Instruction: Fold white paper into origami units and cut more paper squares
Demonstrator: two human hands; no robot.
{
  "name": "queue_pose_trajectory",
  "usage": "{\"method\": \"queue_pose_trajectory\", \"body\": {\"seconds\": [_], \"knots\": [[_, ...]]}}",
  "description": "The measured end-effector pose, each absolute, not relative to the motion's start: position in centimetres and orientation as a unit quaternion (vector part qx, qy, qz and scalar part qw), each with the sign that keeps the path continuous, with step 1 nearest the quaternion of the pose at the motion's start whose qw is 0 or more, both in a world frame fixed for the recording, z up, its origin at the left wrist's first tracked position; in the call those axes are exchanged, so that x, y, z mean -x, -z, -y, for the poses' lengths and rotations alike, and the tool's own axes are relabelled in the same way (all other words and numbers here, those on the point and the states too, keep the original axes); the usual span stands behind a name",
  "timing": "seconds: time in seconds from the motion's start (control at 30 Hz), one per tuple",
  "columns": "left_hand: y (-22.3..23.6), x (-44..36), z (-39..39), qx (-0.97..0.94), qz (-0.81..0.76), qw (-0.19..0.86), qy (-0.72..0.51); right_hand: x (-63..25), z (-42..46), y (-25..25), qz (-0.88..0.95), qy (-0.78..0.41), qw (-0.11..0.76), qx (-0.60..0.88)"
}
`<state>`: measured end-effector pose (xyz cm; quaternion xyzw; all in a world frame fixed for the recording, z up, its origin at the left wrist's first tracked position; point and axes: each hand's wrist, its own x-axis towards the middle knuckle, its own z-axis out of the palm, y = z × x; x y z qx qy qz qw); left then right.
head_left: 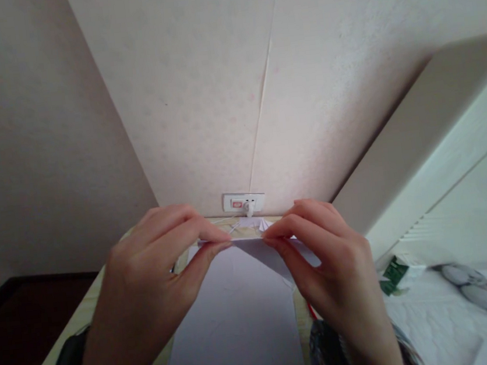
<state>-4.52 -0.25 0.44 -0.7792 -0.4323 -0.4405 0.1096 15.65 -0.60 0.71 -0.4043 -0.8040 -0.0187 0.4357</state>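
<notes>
Between both hands is a folded piece of white paper (263,253), its top edge level and its right part hanging down as a flap. My left hand (160,262) pinches the left end of that edge between thumb and fingers. At the right, my right hand (321,250) pinches the same edge with thumb and index finger. Under the hands lies a larger white sheet (238,329) on the wooden tabletop (85,315). A small pleated paper piece (264,225) shows just behind the held edge.
A wall socket (244,203) with a white plug stands behind the table. A red strip (311,310) shows beside my right wrist. To the right, a white quilted surface (439,324) bears a grey rounded object (475,285) and a green-and-white packet (395,275). Walls close in ahead.
</notes>
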Motion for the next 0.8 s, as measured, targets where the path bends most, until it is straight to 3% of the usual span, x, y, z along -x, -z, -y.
{"method": "queue_pose_trajectory", "body": {"seconds": [0.4, 0.8], "knots": [[-1.3, 5.0, 0.0, 0.744, 0.472, -0.012, 0.473, -16.2, 0.4, -0.8, 0.801, -0.001, 0.438, 0.408], [-0.3, 5.2, 1.0, 0.723, 0.490, 0.008, 0.488, -16.3, 0.7, -1.1, 0.794, -0.049, 0.452, 0.403]]}}
